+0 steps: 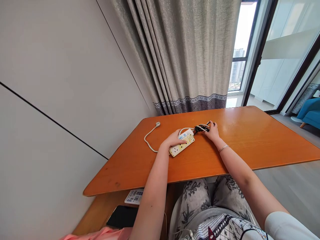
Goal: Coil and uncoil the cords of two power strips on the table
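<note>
A white power strip (177, 150) lies tilted on the wooden table, with my left hand (174, 139) closed over its left part, thumb on top. Beyond its far side shows a second white piece with blue sockets (186, 134), partly behind my fingers. To the right, my right hand (212, 131) has its fingers closed on a bundle of black and white cables (201, 128). A white cord (147, 139) curves away from the strip's left end to a plug (157, 124) near the table's back edge.
The orange-brown table (262, 140) has rounded corners. Beyond it hangs a grey curtain (195, 50), and a wall (62, 83) stands at the left. Below the table's front left edge lie a dark phone-like slab (122, 216) and a printed white box (134, 196).
</note>
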Available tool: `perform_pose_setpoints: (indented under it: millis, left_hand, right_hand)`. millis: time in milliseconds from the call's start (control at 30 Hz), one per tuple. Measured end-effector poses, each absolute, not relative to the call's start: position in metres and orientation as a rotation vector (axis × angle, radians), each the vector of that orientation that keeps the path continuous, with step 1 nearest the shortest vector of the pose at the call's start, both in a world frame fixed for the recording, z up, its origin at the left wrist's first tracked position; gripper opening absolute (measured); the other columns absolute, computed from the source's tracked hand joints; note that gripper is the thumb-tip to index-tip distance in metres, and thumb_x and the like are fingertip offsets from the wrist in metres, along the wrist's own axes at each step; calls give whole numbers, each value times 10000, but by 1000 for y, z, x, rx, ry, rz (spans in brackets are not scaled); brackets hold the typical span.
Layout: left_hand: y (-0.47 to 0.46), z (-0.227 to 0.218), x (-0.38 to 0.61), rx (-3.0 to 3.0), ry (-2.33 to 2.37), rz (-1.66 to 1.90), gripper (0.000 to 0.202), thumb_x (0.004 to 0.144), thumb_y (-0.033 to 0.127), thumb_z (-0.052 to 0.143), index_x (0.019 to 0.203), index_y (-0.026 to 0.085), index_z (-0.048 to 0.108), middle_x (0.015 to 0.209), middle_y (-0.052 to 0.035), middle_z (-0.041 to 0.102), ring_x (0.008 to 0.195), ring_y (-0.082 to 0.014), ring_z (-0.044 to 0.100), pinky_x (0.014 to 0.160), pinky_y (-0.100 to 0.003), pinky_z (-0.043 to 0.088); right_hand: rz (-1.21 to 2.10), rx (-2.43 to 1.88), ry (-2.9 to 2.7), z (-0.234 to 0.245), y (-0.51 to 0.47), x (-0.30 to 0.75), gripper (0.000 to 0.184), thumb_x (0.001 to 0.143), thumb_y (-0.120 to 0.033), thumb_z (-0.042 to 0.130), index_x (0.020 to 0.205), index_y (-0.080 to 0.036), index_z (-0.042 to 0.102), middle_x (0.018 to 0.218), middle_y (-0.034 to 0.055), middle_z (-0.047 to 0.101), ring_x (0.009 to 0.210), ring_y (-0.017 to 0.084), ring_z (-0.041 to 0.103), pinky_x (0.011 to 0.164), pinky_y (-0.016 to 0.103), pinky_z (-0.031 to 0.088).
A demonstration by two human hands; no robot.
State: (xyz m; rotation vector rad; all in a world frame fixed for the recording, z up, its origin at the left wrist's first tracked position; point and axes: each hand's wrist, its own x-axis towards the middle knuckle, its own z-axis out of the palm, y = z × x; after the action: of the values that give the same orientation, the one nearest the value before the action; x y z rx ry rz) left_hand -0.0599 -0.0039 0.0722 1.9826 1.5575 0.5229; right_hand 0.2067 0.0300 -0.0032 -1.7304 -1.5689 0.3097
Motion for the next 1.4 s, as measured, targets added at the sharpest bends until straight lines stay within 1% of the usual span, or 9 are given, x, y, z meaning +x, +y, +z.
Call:
perform_pose_setpoints:
  millis: [100, 233, 333, 500, 667, 833, 967, 1167, 1400]
  left_hand:
    - [-7, 73, -31, 2143, 1912, 672, 843, 690, 329, 788, 1441, 179, 438, 1529, -218, 446, 1425, -385, 414, 1136, -493, 357]
    - [-13, 62, 26, 2416, 1880, 795, 729, 771, 314, 730, 1430, 163, 457, 1512, -244, 442, 1387, -418, 439, 1114, -541, 359]
    - [-16, 49, 47, 2515, 1819, 884, 534, 832, 232, 643, 1347, 149, 529, 1481, -231, 478, 1342, -390, 488, 1106, -520, 382]
    - [-19, 40, 35, 2461, 1779, 1133, 372, 862, 181, 568, 1231, 147, 598, 1406, -189, 534, 1265, -322, 557, 1047, -443, 466]
    - [-23, 39, 31, 2612, 1707, 1039, 250, 879, 152, 516, 994, 222, 728, 1372, -115, 586, 1294, -299, 530, 1095, -471, 437]
    - [-23, 36, 36, 2626, 1740, 981, 353, 916, 211, 487, 1198, 214, 699, 1386, -135, 598, 1334, -309, 499, 1132, -493, 387]
    - [-19, 34, 31, 2579, 1768, 951, 385, 916, 324, 543, 1272, 219, 644, 1408, -147, 579, 1334, -332, 495, 1127, -502, 385]
    - [-15, 31, 24, 2489, 1732, 987, 373, 875, 311, 613, 1216, 163, 634, 1399, -178, 556, 1286, -331, 542, 1093, -463, 433]
    - [-16, 28, 28, 2473, 1717, 1055, 394, 811, 313, 698, 1178, 194, 619, 1469, -174, 480, 1329, -346, 505, 1093, -476, 438]
  right_hand:
    - [279, -1646, -1526, -1, 32, 206, 921, 727, -361, 738, 1508, -100, 326, 1495, 246, 388, 1371, 337, 462, 1135, 428, 379]
    - [248, -1567, -1526, 4, 30, 203, 848, 753, -287, 678, 1511, -97, 351, 1470, 224, 460, 1327, 301, 512, 1113, 396, 412]
    - [219, -1533, -1620, 9, 25, 202, 762, 792, -256, 623, 1500, -100, 392, 1469, 202, 491, 1322, 274, 524, 1116, 374, 412]
    - [168, -1530, -1764, 19, 19, 202, 666, 860, -290, 598, 1482, -110, 440, 1480, 180, 514, 1335, 269, 519, 1115, 382, 409]
    - [117, -1619, -1872, 32, 10, 205, 520, 934, -348, 558, 1417, -156, 533, 1336, 171, 647, 1199, 293, 618, 998, 386, 467]
    - [86, -1783, -1915, 42, 0, 209, 389, 980, -464, 487, 1173, -200, 697, 1123, 158, 741, 1017, 299, 685, 850, 356, 473]
    - [90, -1777, -1903, 41, -3, 202, 392, 983, -481, 466, 1045, -196, 729, 1071, 166, 748, 991, 292, 687, 828, 341, 457]
    - [568, -1452, -1639, 30, 1, 191, 335, 882, -498, 598, 833, -188, 716, 872, 102, 757, 872, 236, 678, 774, 296, 469]
    - [972, -1196, -1506, 19, 11, 194, 591, 854, -689, 542, 752, -133, 713, 609, 71, 702, 567, 181, 640, 564, 273, 507]
